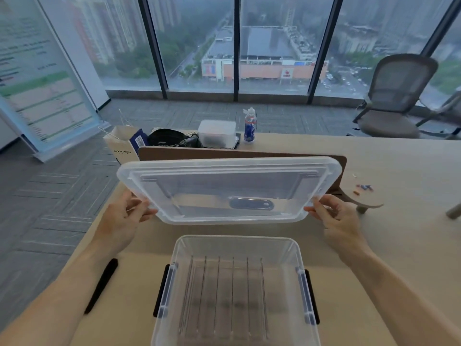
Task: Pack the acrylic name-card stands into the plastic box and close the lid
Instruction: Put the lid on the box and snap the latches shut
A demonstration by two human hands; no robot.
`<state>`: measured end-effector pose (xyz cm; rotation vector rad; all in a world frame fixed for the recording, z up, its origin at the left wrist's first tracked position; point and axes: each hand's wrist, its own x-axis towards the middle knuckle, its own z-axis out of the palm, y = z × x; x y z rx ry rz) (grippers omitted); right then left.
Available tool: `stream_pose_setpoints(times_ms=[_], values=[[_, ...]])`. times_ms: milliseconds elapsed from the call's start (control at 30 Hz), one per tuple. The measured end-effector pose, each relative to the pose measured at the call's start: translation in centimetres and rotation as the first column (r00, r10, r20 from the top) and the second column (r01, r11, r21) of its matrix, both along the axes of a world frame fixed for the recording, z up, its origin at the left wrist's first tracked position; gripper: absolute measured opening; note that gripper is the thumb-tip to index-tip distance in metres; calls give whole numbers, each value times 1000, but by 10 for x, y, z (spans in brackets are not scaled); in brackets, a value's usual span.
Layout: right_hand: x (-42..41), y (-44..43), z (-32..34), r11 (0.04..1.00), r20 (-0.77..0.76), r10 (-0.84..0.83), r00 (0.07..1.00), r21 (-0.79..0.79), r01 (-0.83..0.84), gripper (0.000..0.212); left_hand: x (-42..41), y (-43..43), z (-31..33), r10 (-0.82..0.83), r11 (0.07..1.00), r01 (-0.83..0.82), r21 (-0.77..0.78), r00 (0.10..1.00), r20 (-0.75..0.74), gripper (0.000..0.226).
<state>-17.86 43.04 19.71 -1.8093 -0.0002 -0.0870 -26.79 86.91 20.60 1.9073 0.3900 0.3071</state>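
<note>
A clear plastic box (174, 248) stands open on the table right in front of me, with black latches on both sides. Several clear acrylic name-card stands (225, 295) sit upright in a row inside it. The translucent lid (224, 181) hangs in the air above the table just beyond the box, tilted toward me. My left hand (129, 216) grips the lid's left near corner. My right hand (336, 216) grips its right near corner.
A dark oblong object (250, 204) lies on the table under the lid. A brown board (339, 161) stands behind it. Farther back are a paper bag (122, 146), a black bag (169, 138), a white container (217, 133) and a bottle (249, 126). A black strip (102, 285) lies at the left edge.
</note>
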Motion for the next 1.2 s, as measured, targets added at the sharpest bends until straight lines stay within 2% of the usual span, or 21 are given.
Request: stream_pose_setpoints(times_ms=[133, 200, 267, 400, 467, 533, 633, 700, 833, 1000, 1200], values=[[-5, -13, -9, 999, -66, 22, 998, 48, -19, 16, -10, -4, 0, 10, 984, -13, -177, 1000, -19, 15], [-9, -19, -14, 991, -126, 20, 992, 137, -3, 27, -16, 0, -1, 17, 964, -28, -265, 999, -43, 19], [-14, -23, -11, 977, -188, 52, 981, 211, -12, 38, -22, 6, -2, -16, 964, -5, -267, 997, -75, 20], [-25, -19, -1, 949, -370, 8, 929, 296, 109, 23, -24, 1, -1, 44, 940, -97, -327, 985, -166, 14], [-28, -16, -6, 972, -334, -14, 942, 215, 91, 13, -22, -4, -5, 88, 959, -129, -254, 982, -166, 7], [-30, -15, -12, 992, -277, -46, 960, 97, 75, 27, -21, -5, -8, 95, 978, -119, -174, 986, -140, 16], [-33, -12, -7, 998, -251, -53, 967, 2, 55, 49, -20, -6, -9, 122, 973, -145, -180, 983, -136, 29], [-34, -11, -9, 999, -252, -35, 967, -37, 26, 58, -20, -7, -9, 105, 973, -133, -188, 983, -152, 29], [-41, -9, -17, 987, -199, -48, 979, -157, 17, 50, -28, -9, -17, 49, 984, -77, -159, 984, -173, 17], [-50, -9, -23, 971, -152, -74, 986, -237, 36, 39, -37, -9, -34, 38, 992, -62, -107, 976, -216, 23], [-69, -7, -41, 928, -133, -91, 987, -371, 36, 32, -48, -11, -60, 46, 998, -55, -24, 958, -285, 18]])
